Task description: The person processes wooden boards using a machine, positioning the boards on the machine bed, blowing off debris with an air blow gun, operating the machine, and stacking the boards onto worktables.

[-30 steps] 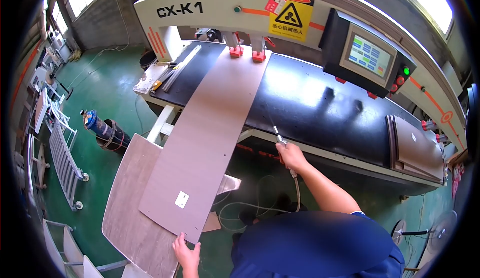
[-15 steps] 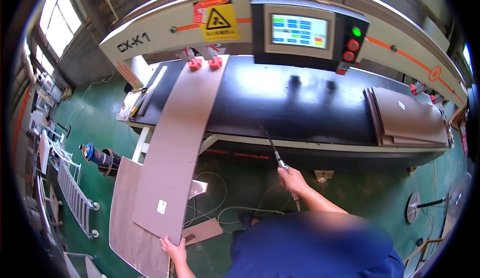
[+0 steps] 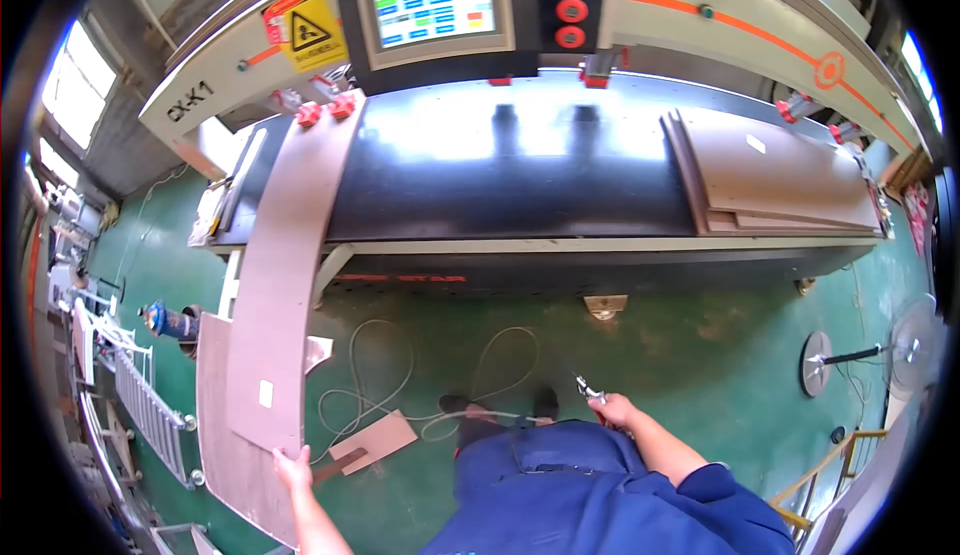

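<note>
A long brown board (image 3: 280, 245) runs from under the red clamp feet of the machine to its free end near me. My left hand (image 3: 293, 470) grips the near corner of that board, fingers on its end edge. Beneath the board's near end lies a wood-grained panel (image 3: 215, 455). My right hand (image 3: 615, 412) is closed around an air blow gun (image 3: 590, 391) at my right side, over the floor. The gun's nozzle points up and left, and its thin tip is hard to make out. A pale hose (image 3: 500, 417) trails across the floor.
The machine's black table (image 3: 480, 205) spans the front, with stacked brown boards (image 3: 780, 175) at its right. A control screen (image 3: 435, 10) hangs above. On the floor are a wood offcut (image 3: 385, 440) and a weighted disc stand (image 3: 818, 363); a white rack (image 3: 150, 410) stands left.
My right hand has drawn the air blow gun back from the table edge toward my body. My left hand stays at the board's corner. The view has shifted to the right.
</note>
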### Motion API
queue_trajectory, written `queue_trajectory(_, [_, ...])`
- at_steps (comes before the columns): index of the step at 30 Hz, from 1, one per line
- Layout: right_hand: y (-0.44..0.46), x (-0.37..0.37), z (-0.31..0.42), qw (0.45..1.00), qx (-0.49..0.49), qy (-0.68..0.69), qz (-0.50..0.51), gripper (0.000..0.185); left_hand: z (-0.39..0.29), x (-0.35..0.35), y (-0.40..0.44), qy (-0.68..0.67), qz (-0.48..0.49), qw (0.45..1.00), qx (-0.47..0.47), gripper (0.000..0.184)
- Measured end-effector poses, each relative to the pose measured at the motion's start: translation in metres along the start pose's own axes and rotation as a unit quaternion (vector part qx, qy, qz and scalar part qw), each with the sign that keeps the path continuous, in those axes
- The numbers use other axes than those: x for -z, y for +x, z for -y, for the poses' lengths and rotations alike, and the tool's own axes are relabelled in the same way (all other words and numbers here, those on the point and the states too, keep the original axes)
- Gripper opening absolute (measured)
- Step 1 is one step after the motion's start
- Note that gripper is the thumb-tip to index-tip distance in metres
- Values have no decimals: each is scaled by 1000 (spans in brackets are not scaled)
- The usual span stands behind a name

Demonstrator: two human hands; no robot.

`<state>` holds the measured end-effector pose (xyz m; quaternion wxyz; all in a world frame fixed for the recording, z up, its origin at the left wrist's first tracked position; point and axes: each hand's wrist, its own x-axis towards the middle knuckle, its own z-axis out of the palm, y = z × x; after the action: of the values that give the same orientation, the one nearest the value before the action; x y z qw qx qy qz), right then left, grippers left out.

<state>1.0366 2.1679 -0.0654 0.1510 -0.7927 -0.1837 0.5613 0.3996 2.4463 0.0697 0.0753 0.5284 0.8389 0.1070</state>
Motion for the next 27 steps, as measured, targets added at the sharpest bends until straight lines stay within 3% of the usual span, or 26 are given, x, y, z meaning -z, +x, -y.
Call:
queue_trajectory(2, [20,-5,-69,999,-39,-18,24,39,-2,-2,3,-1,9,1000,9,70])
queue_trajectory(6, [4,-7,-129,996,-94,0,-10,44,1,-1,10,21,22,999,22,73])
queue_trajectory(15, [-2,5,-88,995,-67,-69,10,61,28,-10,27,0,22,1000,19,74])
queue_trajectory(17, [9,-1,-81,995,-17,-96,3,63,43,-26,36,-30,-8,999,-16,73])
queue_trajectory(19, [14,-8,-71,995,5,-96,-29,53,38,-24,37,-58,18,998,-1,72])
queue_trajectory(27, [11,-12,-61,997,-8,-67,-25,53,40,-29,45,-105,39,993,24,75])
